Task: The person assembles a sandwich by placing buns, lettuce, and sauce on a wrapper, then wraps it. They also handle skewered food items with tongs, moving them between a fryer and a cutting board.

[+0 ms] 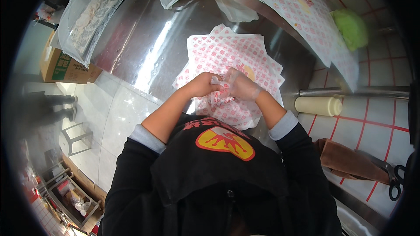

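My left hand (202, 85) is bare and pinches the edge of a thin clear plastic glove (220, 91). My right hand (242, 85) is partly inside a clear plastic glove, fingers bunched against the left hand. Both hands meet above a stack of white wrapping papers printed with red squares (218, 50), which lies on the steel counter (144, 48). Rolled-up dark sleeves with grey cuffs leave both forearms uncovered.
A cream squeeze bottle (318, 105) lies on its side to the right. A brown cloth (345, 161) and black scissors (393, 177) sit lower right. More printed paper (306, 8) and a green cloth (352, 28) are at the upper right. A cardboard box (63, 67) stands at the left.
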Action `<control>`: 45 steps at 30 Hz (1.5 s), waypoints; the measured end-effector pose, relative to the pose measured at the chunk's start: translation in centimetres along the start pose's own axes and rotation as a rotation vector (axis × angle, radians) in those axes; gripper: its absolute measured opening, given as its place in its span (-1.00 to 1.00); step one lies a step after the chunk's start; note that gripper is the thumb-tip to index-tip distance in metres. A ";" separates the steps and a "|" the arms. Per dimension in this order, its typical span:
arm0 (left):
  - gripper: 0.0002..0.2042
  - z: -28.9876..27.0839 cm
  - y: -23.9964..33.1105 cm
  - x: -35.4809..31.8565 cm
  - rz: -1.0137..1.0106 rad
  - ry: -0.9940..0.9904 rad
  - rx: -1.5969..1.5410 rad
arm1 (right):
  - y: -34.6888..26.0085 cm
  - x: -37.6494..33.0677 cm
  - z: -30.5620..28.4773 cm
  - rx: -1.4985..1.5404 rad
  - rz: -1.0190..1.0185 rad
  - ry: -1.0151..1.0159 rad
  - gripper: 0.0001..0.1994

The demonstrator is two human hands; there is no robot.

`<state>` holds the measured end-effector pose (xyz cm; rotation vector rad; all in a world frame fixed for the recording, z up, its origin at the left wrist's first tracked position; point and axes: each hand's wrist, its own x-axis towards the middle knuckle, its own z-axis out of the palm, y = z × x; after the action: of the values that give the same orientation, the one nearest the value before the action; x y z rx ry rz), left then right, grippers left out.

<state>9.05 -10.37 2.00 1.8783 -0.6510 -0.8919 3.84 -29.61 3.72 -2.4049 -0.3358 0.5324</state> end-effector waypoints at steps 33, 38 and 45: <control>-0.78 3.7 -0.5 -2.6 -0.117 -0.062 0.304 | -1.5 -5.3 2.4 -0.123 -0.168 0.208 -0.44; -0.81 4.1 -0.4 -3.9 -0.112 -0.032 0.337 | -0.9 -4.6 4.1 -0.155 -0.188 0.190 -0.64; -0.78 3.8 -2.3 -4.5 0.207 0.042 0.506 | -0.5 -5.5 5.7 0.027 0.038 0.079 -0.69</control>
<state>3.54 -7.98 0.14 2.2100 -1.1010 -0.5847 -3.66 -28.14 1.62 -2.4028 -0.2479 0.4547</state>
